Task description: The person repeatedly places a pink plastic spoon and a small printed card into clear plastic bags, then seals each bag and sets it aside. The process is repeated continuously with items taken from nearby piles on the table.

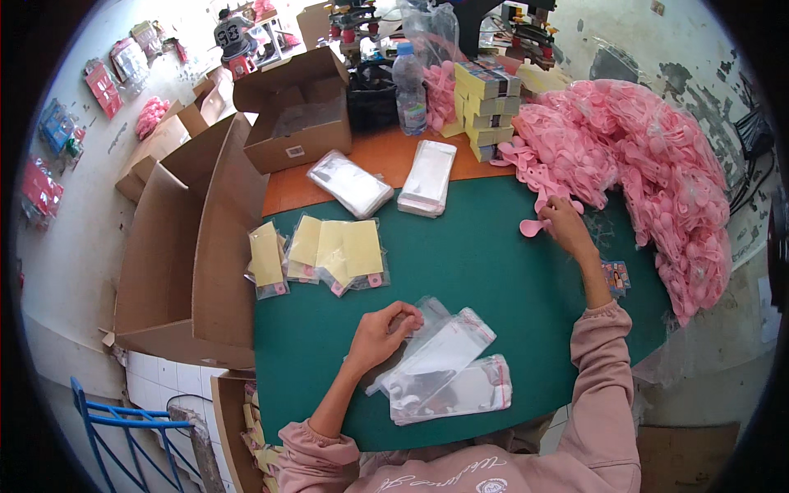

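Note:
My left hand [385,333] has its fingers curled in a pinch at the edge of a clear plastic bag [429,311]. Beside it lies a fanned pile of clear bags [452,345], with a second stack of bags [485,388] nearer me. Over to the right, my right hand [565,223] has its fingers closed on a pink plastic spoon [532,228], at the edge of the spoon heap. More loose pink spoons [538,177] lie just beyond those fingers. Small printed cards [615,276] rest by my right wrist.
Filled bags with yellow cards [341,251] lie left on the green mat [329,370]. Two bag stacks [352,184] sit farther back. Bundled cards [486,107], a water bottle [409,90] and a large pink spoon heap [608,140] stand behind. Open cardboard boxes [222,230] border the left.

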`<action>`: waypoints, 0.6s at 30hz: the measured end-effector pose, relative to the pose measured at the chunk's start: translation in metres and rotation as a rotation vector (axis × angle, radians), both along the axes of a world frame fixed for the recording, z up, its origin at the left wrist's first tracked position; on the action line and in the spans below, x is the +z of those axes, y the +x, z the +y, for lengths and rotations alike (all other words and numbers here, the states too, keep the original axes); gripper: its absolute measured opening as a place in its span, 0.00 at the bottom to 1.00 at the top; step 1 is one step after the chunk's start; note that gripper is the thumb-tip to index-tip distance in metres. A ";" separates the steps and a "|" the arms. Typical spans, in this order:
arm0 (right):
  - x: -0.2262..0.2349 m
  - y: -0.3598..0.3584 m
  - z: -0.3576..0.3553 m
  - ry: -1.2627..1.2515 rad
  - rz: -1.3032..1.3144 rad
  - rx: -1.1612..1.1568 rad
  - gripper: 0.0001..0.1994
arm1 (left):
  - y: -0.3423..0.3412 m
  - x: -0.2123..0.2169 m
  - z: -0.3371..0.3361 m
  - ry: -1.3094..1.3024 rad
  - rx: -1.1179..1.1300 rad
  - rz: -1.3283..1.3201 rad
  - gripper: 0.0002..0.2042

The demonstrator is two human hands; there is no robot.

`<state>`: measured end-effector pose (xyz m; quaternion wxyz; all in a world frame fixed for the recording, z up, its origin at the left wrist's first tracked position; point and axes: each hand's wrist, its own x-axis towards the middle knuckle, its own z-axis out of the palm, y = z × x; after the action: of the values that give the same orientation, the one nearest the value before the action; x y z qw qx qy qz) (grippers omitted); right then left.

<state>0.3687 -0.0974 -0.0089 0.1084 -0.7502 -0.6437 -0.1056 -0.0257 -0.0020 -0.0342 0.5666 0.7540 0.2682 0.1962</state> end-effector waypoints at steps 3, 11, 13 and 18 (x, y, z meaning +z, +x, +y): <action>0.000 -0.003 0.000 -0.008 -0.074 0.007 0.09 | -0.002 0.005 0.003 -0.156 -0.018 0.000 0.06; 0.038 -0.099 -0.020 0.145 0.397 0.018 0.11 | 0.007 0.017 0.006 -0.373 -0.048 -0.057 0.07; 0.046 -0.145 -0.023 0.092 0.649 0.115 0.08 | 0.007 0.015 0.006 -0.398 -0.013 -0.086 0.08; 0.051 -0.192 -0.026 0.277 1.036 0.067 0.04 | 0.014 0.019 0.001 -0.403 -0.058 -0.077 0.10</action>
<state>0.1766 -0.1232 0.0424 0.5131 -0.6616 -0.5096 0.1982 -0.0112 -0.0006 -0.0148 0.7212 0.6249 0.2582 0.1507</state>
